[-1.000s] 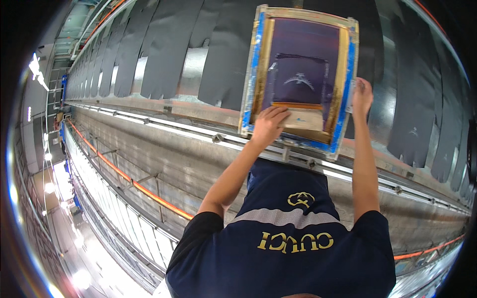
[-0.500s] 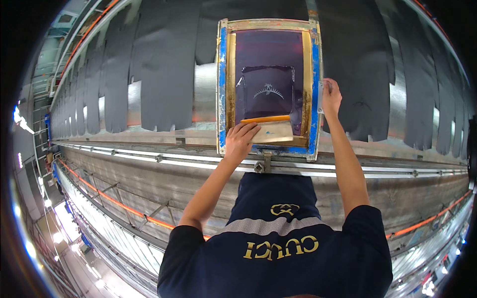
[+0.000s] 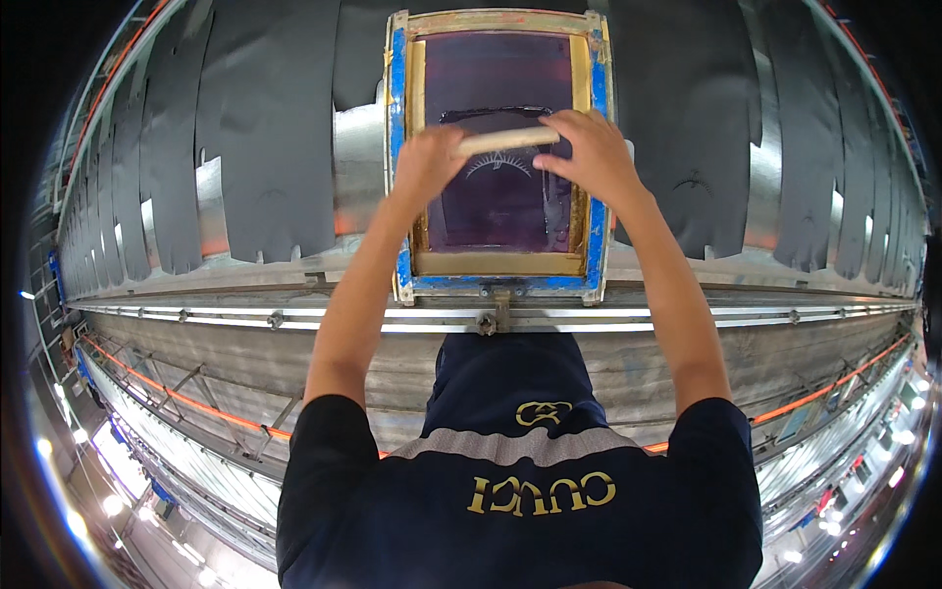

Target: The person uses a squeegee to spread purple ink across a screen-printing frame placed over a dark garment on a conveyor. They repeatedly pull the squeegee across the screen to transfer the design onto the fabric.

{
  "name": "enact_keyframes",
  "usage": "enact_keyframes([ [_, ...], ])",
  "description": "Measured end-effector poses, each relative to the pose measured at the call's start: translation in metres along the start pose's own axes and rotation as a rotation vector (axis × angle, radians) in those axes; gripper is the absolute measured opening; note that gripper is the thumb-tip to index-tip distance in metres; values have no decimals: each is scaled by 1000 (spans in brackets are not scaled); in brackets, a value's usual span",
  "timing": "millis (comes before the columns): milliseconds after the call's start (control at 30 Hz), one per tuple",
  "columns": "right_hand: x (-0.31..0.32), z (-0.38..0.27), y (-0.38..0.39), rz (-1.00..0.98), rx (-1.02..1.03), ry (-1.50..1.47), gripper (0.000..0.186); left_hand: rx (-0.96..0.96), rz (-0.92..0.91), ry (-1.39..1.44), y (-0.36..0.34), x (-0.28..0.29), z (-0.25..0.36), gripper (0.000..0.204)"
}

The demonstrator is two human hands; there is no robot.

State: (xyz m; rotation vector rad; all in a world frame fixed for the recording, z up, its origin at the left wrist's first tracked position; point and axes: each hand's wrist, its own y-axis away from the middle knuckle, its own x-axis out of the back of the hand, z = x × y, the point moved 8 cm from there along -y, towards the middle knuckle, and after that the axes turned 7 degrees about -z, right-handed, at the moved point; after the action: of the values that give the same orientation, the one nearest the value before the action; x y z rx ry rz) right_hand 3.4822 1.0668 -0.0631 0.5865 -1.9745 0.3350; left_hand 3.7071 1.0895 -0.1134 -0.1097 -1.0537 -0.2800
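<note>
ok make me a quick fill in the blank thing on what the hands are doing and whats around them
1. The bare left hand grips the ____ end of the pale wooden bar, with the bare right hand at the other.
2. Between its pale outer edge and gold inner strips, the rectangular screen frame is ____.
3. In the picture, the white arched design on the dark purple panel shows just ____ the bar.

Missing words: left; blue; below

Screen frame [image 3: 398, 79], rough and paint-worn, around a smooth, glossy purple mesh [image 3: 497, 74]; the pale bar [image 3: 505, 141] is matt, apparently wood, though blur obscures its grain. Black sheets [image 3: 270, 157], matt and leather-like, on shiny metal plate [image 3: 360, 162]; rail [image 3: 667, 325], bright metal; shirt [image 3: 530, 540], matt cloth with a grainy grey band [image 3: 530, 447].
</note>
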Motion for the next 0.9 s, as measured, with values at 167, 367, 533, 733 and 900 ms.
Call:
enact_keyframes([
  [167,-29,9,-12,92,-30,-52,31,-108,190,5,-17,12,9,29],
  [367,-70,-27,93,-10,-97,-176,46,-30,130,16,92,-26,38,35],
  [533,-37,-25,62,59,-56,-150,46,-186,260,68,63,3,38,35],
  [733,-19,17,-29,156,-41,-117,27,-44,206,95,-34,18,-1,18],
  [900,-65,1,50,81,-128,-185,36,2,66,-77,29,-10,18,20],
])
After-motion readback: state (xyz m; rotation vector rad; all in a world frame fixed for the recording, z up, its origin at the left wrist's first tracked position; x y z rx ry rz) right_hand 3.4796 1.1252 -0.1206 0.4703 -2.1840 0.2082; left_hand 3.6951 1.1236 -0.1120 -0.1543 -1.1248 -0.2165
